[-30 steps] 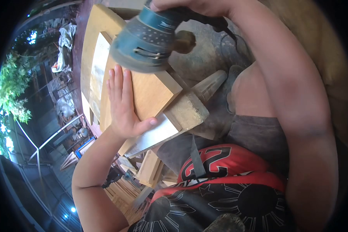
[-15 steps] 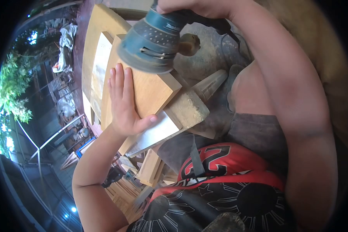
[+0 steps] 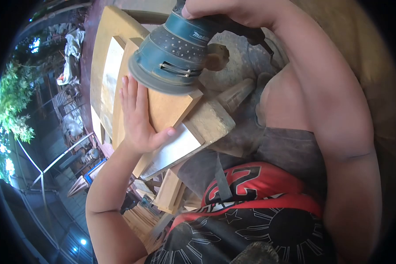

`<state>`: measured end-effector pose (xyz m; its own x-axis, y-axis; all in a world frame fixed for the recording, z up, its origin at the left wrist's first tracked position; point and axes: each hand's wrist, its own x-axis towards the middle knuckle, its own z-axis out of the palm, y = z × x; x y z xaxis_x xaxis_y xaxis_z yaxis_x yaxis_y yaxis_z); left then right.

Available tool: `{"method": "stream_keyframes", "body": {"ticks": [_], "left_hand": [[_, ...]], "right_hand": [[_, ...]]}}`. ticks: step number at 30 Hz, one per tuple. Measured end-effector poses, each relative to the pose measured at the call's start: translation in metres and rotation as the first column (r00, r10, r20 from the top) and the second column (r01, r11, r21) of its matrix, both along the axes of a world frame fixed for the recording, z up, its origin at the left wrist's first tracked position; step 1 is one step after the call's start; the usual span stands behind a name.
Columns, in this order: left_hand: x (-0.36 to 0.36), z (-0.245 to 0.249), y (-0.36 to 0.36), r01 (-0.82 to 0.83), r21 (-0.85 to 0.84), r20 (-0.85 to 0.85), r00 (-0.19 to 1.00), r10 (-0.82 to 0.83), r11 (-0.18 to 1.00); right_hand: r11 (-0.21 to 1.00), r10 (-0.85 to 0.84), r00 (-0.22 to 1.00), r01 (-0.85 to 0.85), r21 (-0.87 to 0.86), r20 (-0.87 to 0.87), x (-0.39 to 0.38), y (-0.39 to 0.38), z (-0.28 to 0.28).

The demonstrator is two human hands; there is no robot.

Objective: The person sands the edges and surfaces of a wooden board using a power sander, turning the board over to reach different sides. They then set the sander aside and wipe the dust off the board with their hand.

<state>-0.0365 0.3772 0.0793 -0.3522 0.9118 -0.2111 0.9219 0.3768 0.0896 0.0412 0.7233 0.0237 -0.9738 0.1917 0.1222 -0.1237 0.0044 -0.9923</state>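
Outdoor workshop ground shows green foliage at far left and wooden offcuts near the person's lap. A smooth tan board rests tilted on a rough block at centre. The left hand lies flat and open on the board, thumb at its near edge. The right hand is closed around the top of a dusty teal sander, whose round pad presses on the board's far end.

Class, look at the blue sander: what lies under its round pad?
The sander, gripped by the right hand, rests on a wooden board that the left hand presses flat. The patch of board beneath the pad is covered, so its surface cannot be seen.
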Motion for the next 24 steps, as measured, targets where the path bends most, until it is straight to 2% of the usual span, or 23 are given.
{"method": "stream_keyframes", "body": {"ticks": [2,4,6,8,9,10,11,12,14,15,17,18,21,22,24], "left_hand": [[0.000,-0.003,-0.003,0.011,0.018,-0.010,1.000,-0.011,1.000],[-0.002,-0.003,-0.003,0.025,0.031,-0.018,1.000,-0.024,0.999],[-0.002,-0.003,-0.004,0.011,0.018,-0.006,1.000,-0.011,1.000],[-0.002,0.001,0.001,-0.002,-0.016,0.021,1.000,0.002,1.000],[-0.002,0.000,0.001,0.004,-0.010,0.017,1.000,-0.004,1.000],[-0.002,0.000,0.001,0.011,-0.004,0.013,1.000,-0.010,1.000],[-0.003,-0.003,-0.003,0.026,0.020,-0.009,1.000,-0.025,0.999],[-0.004,-0.005,-0.005,0.041,0.045,-0.033,0.999,-0.040,0.998],[-0.003,-0.001,0.000,0.004,0.005,0.008,1.000,-0.004,1.000],[-0.002,0.000,0.000,-0.007,-0.009,0.020,1.000,0.007,1.000],[-0.002,0.001,0.000,-0.017,-0.027,0.030,0.999,0.018,0.999],[-0.002,0.000,0.000,-0.014,-0.014,0.022,1.000,0.014,1.000],[-0.003,-0.006,-0.005,0.003,0.056,-0.012,1.000,-0.003,0.998],[-0.004,-0.005,-0.002,0.006,0.043,-0.001,1.000,-0.006,0.999],[-0.004,-0.002,-0.001,-0.001,0.006,0.022,1.000,0.001,1.000]], "right_hand": [[0.998,0.038,0.998,-0.035,0.054,-0.051,-0.002,0.001,-0.006],[0.990,0.057,0.997,-0.064,0.129,0.055,0.004,0.006,-0.003],[0.993,0.118,0.992,-0.116,0.033,-0.044,0.016,0.017,0.011],[0.997,0.066,0.995,-0.063,0.038,-0.073,0.026,0.009,0.016],[0.995,-0.019,0.998,0.025,0.100,-0.061,0.030,-0.004,0.018],[0.991,-0.036,0.999,0.038,0.129,-0.015,0.028,-0.005,0.021],[0.986,-0.053,0.998,0.047,0.158,0.032,0.026,-0.007,0.024],[0.989,0.000,0.993,-0.018,0.148,0.118,0.020,0.001,0.029],[0.988,0.036,0.997,-0.045,0.148,0.066,0.019,0.004,0.027],[0.988,0.020,0.997,-0.009,0.155,-0.070,0.023,0.003,0.020],[0.986,-0.006,0.996,0.021,0.167,-0.089,0.025,0.000,0.020],[0.983,-0.016,1.000,0.011,0.183,0.024,0.020,0.001,0.023],[0.993,0.097,0.995,-0.098,0.061,0.020,0.013,0.007,0.007],[0.989,0.115,0.993,-0.113,0.098,-0.017,0.013,0.010,0.010],[0.989,0.050,0.994,-0.037,0.142,-0.094,0.016,0.004,0.010]]}}
